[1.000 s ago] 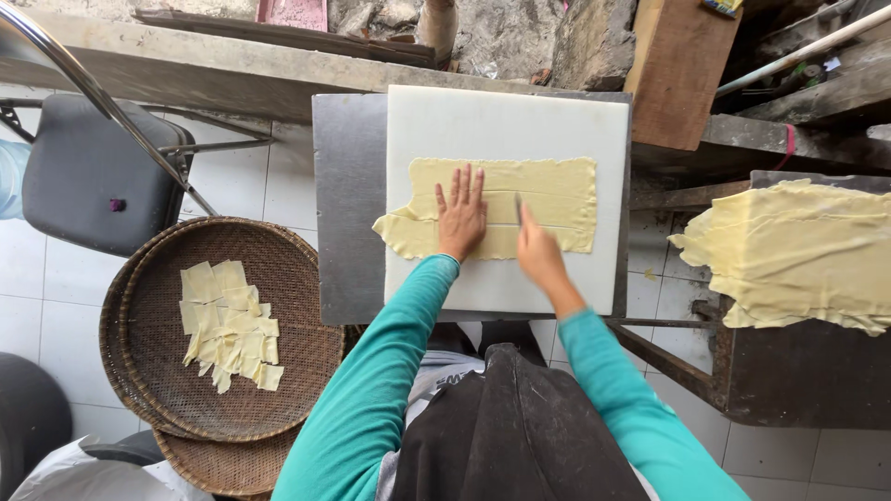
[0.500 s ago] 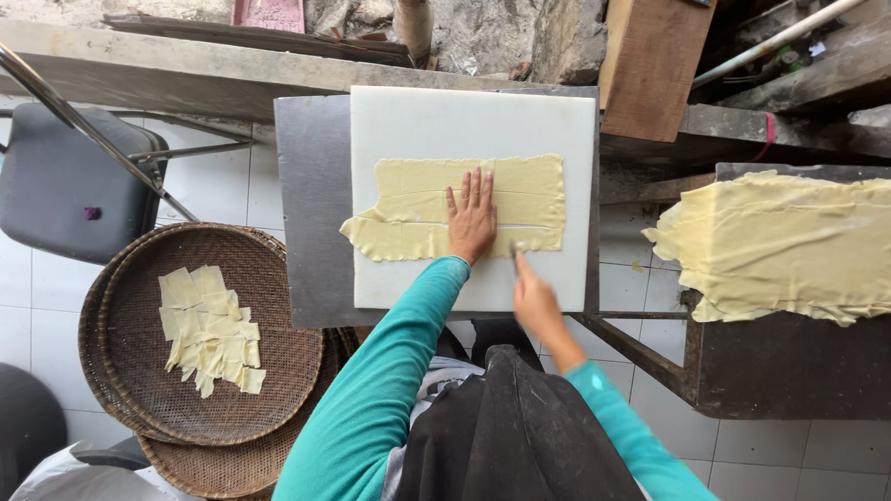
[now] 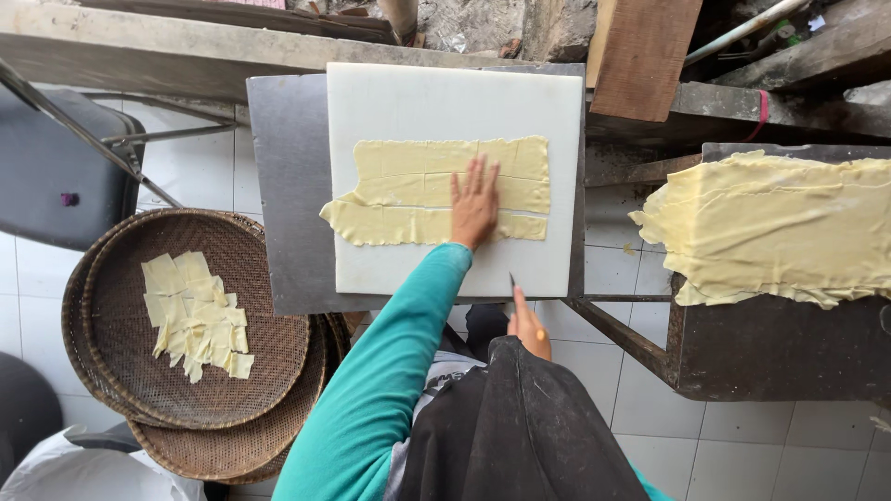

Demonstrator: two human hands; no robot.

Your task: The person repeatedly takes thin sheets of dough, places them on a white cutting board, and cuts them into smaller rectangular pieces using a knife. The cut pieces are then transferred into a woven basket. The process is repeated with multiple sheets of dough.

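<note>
Woven brown basket trays (image 3: 121, 371) sit stacked at the far left on the tiled floor, and the top one holds a loose heap of pale yellow dough squares (image 3: 195, 315). Behind them, at the left edge, stands a dark grey chair (image 3: 56, 176) with a metal frame.

Next comes the grey metal worktop (image 3: 288, 195), carrying a white cutting board (image 3: 445, 102). On the board lies a thin, pale yellow sheet of dough (image 3: 418, 186), roughly rectangular, matte and slightly ragged at its left end. Cuts across it part it into long horizontal strips; the lowest strip reaches furthest left and ends in a torn, pointed flap.

The left hand (image 3: 475, 206), on a teal sleeve, lies flat on the dough sheet right of its middle, fingers spread slightly and straight, pressing down and gripping nothing. The right hand (image 3: 527, 325) is drawn back below the board's near edge, just above a black apron, closed around a small knife (image 3: 511, 282) whose thin blade points up towards the board; the blade is clear of the dough.

Further right, a wooden plank (image 3: 645, 56) leans at the top, and a second dark worktop (image 3: 789, 343) bears a large stack of dough sheets (image 3: 780, 227), the same pale yellow, with wavy, uneven edges.
</note>
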